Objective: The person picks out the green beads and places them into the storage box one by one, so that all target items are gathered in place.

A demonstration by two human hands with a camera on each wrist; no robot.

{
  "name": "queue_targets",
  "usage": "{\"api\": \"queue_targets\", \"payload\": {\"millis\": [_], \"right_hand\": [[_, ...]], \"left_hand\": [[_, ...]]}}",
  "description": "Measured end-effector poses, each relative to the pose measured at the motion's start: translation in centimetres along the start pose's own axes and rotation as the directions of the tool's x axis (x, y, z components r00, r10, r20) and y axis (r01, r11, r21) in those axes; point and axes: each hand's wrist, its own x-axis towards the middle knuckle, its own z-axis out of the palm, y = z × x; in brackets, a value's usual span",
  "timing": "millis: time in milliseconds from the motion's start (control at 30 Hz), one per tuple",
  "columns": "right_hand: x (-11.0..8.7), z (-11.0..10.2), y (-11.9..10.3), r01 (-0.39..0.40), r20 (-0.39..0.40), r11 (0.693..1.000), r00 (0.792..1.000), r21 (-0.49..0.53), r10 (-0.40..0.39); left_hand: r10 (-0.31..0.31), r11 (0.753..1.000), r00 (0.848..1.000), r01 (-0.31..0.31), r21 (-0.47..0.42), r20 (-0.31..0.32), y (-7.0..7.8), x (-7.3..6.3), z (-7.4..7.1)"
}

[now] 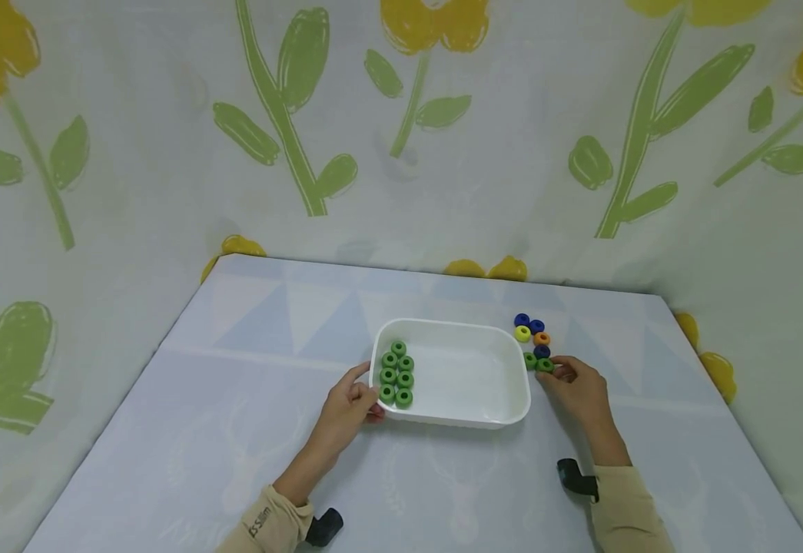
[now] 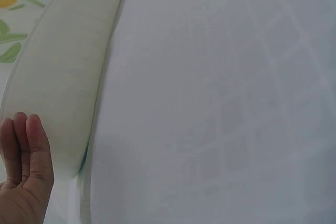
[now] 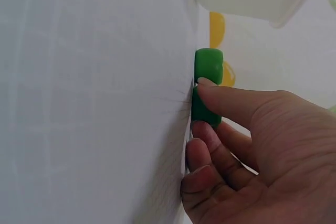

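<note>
A white rectangular tray [image 1: 466, 384] sits on the table, with several green ring-shaped beads [image 1: 405, 380] grouped at its left end. My left hand [image 1: 342, 411] grips the tray's front left corner; in the left wrist view its fingers [image 2: 37, 145] lie along the outer wall. To the right of the tray, my right hand [image 1: 581, 392] pinches a green bead [image 3: 203, 109] between thumb and fingers, down at the tabletop. Another green bead [image 3: 209, 65] stands right beside it. Behind these are blue beads [image 1: 536, 326], a yellow bead [image 1: 522, 334] and an orange bead [image 1: 542, 338].
The pale patterned tabletop [image 1: 270, 369] ends at a back edge against a wall covering [image 1: 484, 207] with printed flowers and leaves. A black wrist mount shows at the left sleeve [image 1: 270, 518] and another at the right sleeve [image 1: 629, 507].
</note>
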Motion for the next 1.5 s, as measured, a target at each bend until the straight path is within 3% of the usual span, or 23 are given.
{"api": "queue_targets", "payload": {"millis": [200,533,667,1000,1267,1500], "right_hand": [[-0.2,0.1,-0.1,-0.012,-0.024,1.0,1.0,0.007,0.012],[-0.5,0.0,-0.2,-0.059,-0.13,0.995,0.989,0.075,0.068],[-0.8,-0.4,-0.8,-0.037,-0.17,0.994,0.984,0.1,0.053],[-2.2,-1.4,-4.3,0.136,-0.258,0.983,0.961,0.124,-0.1],[-2.8,-1.9,-7.8,0.221,-0.229,0.97,0.954,0.102,-0.193],[-2.8,0.0,-10.2,0.411,-0.186,0.909,0.901,0.071,-0.392]], "left_hand": [[0.003,1.0,1.0,-0.003,-0.005,-0.001,0.1,-0.1,0.0],[0.004,1.0,1.0,-0.004,0.001,-0.002,-0.1,0.1,-0.1],[0.007,1.0,1.0,-0.007,0.005,0.0,-0.1,0.0,-0.1],[0.012,1.0,1.0,-0.012,-0.009,-0.009,0.0,0.0,0.0],[0.01,1.0,1.0,-0.01,-0.007,-0.008,0.0,0.0,0.0],[0.01,1.0,1.0,-0.01,0.005,-0.005,0.0,0.0,0.0]]}}
